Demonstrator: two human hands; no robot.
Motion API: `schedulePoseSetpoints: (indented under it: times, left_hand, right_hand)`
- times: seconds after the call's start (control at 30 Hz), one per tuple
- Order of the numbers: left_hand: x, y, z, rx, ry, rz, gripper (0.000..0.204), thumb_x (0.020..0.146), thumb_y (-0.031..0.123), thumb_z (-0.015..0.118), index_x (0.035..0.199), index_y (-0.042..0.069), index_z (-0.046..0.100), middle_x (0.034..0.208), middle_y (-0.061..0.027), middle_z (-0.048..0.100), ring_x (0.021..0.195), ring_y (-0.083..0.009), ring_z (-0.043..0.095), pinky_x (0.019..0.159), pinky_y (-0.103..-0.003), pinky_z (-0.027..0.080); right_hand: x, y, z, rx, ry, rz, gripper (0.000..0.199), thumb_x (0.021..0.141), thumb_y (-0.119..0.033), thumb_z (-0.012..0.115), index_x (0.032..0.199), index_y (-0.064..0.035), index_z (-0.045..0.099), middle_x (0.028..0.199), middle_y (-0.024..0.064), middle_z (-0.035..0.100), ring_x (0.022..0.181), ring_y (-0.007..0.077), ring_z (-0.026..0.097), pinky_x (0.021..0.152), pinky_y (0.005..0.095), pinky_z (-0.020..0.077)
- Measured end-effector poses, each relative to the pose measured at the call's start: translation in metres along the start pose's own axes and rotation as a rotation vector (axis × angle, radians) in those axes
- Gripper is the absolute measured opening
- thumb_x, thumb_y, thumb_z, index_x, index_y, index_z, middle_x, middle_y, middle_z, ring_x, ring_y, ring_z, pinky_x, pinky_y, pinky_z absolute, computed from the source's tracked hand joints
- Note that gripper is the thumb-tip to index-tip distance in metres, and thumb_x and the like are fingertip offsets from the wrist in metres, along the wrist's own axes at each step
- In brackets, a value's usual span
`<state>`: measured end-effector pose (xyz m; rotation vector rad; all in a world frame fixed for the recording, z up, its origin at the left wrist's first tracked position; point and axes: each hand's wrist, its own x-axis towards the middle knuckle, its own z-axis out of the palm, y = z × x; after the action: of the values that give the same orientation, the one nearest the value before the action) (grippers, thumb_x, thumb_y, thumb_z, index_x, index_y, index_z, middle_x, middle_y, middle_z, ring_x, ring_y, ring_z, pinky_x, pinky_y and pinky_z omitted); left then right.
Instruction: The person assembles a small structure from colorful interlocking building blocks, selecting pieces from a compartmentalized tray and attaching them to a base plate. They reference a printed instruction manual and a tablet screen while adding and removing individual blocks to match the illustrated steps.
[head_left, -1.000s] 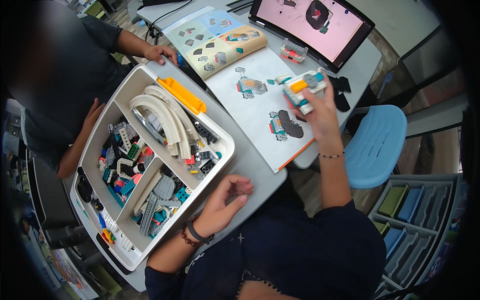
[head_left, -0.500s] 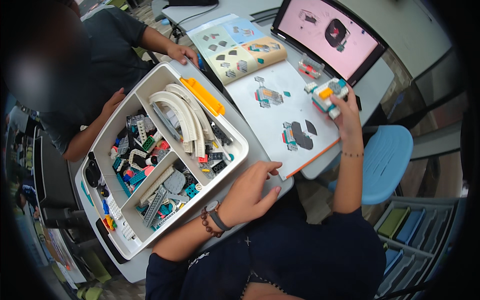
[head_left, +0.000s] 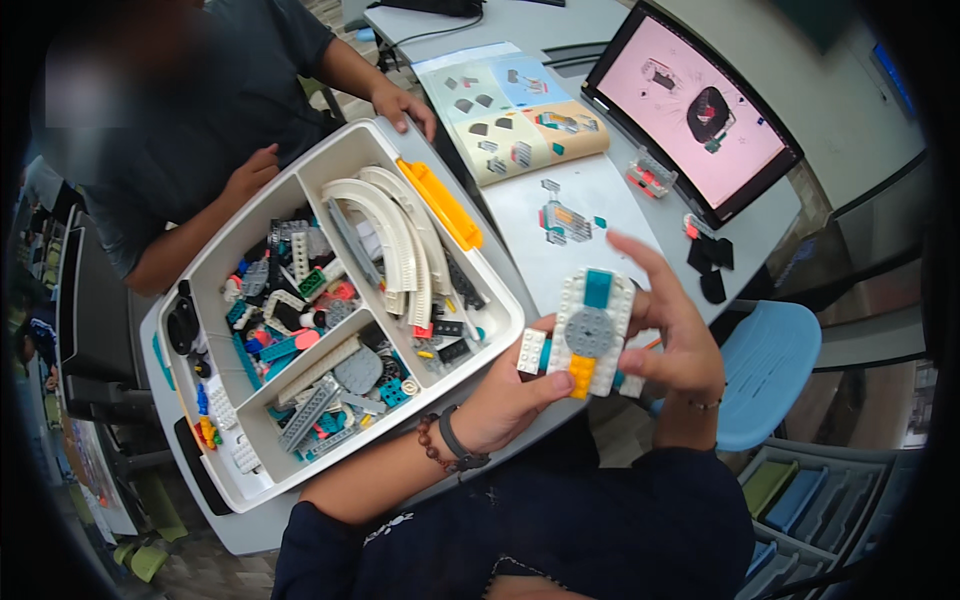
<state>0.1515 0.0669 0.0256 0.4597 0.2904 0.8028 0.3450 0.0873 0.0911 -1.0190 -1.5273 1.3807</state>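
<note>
A small model of toy building bricks (head_left: 590, 335) is held up over the table's near edge. It is mostly white, with a round grey plate, a teal piece at the top and yellow pieces at the bottom. My left hand (head_left: 510, 400) grips its lower left, thumb pressed by the yellow pieces and the other fingers mostly hidden behind. At the right edge is my right hand (head_left: 680, 335), its thumb on the model's side and some fingers partly behind it. The right index finger stretches up, away from the bricks. An open instruction booklet (head_left: 520, 255) lies just beyond.
A white divided tray (head_left: 505, 335) full of loose bricks stands at left. A screen (head_left: 690, 115) shows a model. Near it lie a small clear-and-coral brick build (head_left: 650, 175) and black pieces (head_left: 710, 255). A co-worker's hand (head_left: 405, 105) rests by the tray. A blue chair (head_left: 770, 370) stands at right.
The brick model has come down and left, from above the booklet to in front of me. My left hand, empty before, now grips it too. The right index finger has stretched out.
</note>
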Motion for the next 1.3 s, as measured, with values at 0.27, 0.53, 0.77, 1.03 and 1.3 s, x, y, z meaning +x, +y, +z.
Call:
schedulePoseSetpoints:
  times: [0.27,0.53,0.77,1.03,1.3]
  left_hand:
    - [0.004,-0.005,-0.011,0.047,0.025,-0.031,0.072,0.079,0.004,0.070,0.139,0.002,0.030,0.131,-0.0092,0.047,0.122,-0.0173,0.046,0.103,-0.034,0.037]
    - [0.004,-0.002,-0.014,0.158,-0.012,-0.042,0.073,0.076,0.002,0.071,0.138,0.002,0.032,0.127,-0.0085,0.050,0.117,-0.0160,0.050,0.101,-0.033,0.040]
    - [0.006,-0.002,-0.018,0.162,-0.006,-0.099,0.074,0.076,0.002,0.071,0.139,0.001,0.031,0.128,-0.0087,0.050,0.118,-0.0164,0.049,0.101,-0.033,0.039]
    - [0.003,-0.010,-0.034,0.119,0.080,-0.156,0.075,0.077,0.005,0.071,0.139,0.000,0.030,0.131,-0.0113,0.049,0.121,-0.0188,0.048,0.105,-0.035,0.036]
    - [0.005,-0.010,-0.032,0.031,0.144,-0.167,0.076,0.077,0.006,0.070,0.140,-0.001,0.027,0.133,-0.0137,0.047,0.124,-0.0220,0.045,0.107,-0.038,0.032]
  right_hand:
    - [0.020,-0.013,-0.035,-0.299,-0.110,-0.170,0.053,0.069,-0.010,0.069,0.119,0.0019,0.058,0.080,0.0043,0.059,0.061,0.0068,0.048,0.057,0.0209,0.0386]
    - [0.022,-0.019,-0.040,-0.248,-0.261,-0.339,0.039,0.069,-0.012,0.067,0.105,0.0012,0.066,0.075,0.0093,0.062,0.056,0.0133,0.051,0.054,0.0248,0.0403]
    - [0.020,-0.013,-0.046,-0.109,-0.141,-0.352,0.031,0.070,-0.009,0.069,0.098,0.0037,0.067,0.080,0.0118,0.065,0.057,0.0141,0.055,0.056,0.0236,0.0440]
    - [0.074,0.021,-0.111,0.130,0.120,-0.276,0.019,0.083,-0.014,0.058,0.093,-0.0006,0.066,0.069,0.0003,0.057,0.058,0.0081,0.050,0.057,0.0229,0.0459]
    - [0.116,0.097,-0.124,-0.186,-0.008,0.261,0.011,0.081,-0.012,0.059,0.084,-0.0038,0.066,0.074,-0.0015,0.062,0.056,0.0011,0.047,0.050,0.0171,0.0398]
